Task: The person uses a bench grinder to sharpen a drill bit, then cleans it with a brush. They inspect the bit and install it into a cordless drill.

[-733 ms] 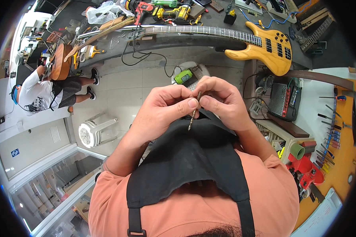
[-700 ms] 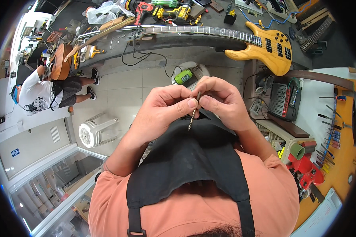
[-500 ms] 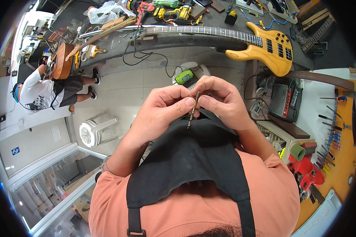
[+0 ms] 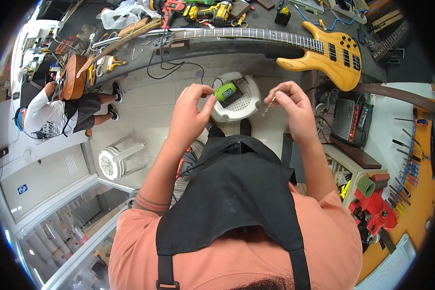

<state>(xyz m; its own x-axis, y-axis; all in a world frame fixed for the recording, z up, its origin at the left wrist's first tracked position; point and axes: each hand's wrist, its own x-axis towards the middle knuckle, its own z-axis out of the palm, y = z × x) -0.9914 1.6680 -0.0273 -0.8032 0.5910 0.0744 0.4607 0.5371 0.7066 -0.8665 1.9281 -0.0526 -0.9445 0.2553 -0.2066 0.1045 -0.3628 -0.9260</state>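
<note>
In my right hand [image 4: 295,107] a thin, spiral-fluted drill bit [image 4: 267,107] is pinched between thumb and fingers, its tip slanting down to the left. My left hand [image 4: 191,112] is apart from it, thumb and index finger separated, with nothing seen between them. Those fingertips are close to the left end of a green cylindrical tool [image 4: 224,91]; whether they touch it I cannot tell. The green tool lies on a dark plate on top of a round white stool [image 4: 244,110] with a perforated seat. A cable runs to that spot from the bench.
A workbench [image 4: 198,50] spans the far side, with a yellow bass guitar [image 4: 324,58], power tools and a looped black cable. At left, a person [image 4: 46,116] handles a brown acoustic guitar [image 4: 75,79]. Another white stool [image 4: 112,163] lies on its side. An amplifier [image 4: 350,121] stands at right.
My hands have separated: the left moved left toward the green tool, and the right moved right with the drill bit. The stool top shows more fully.
</note>
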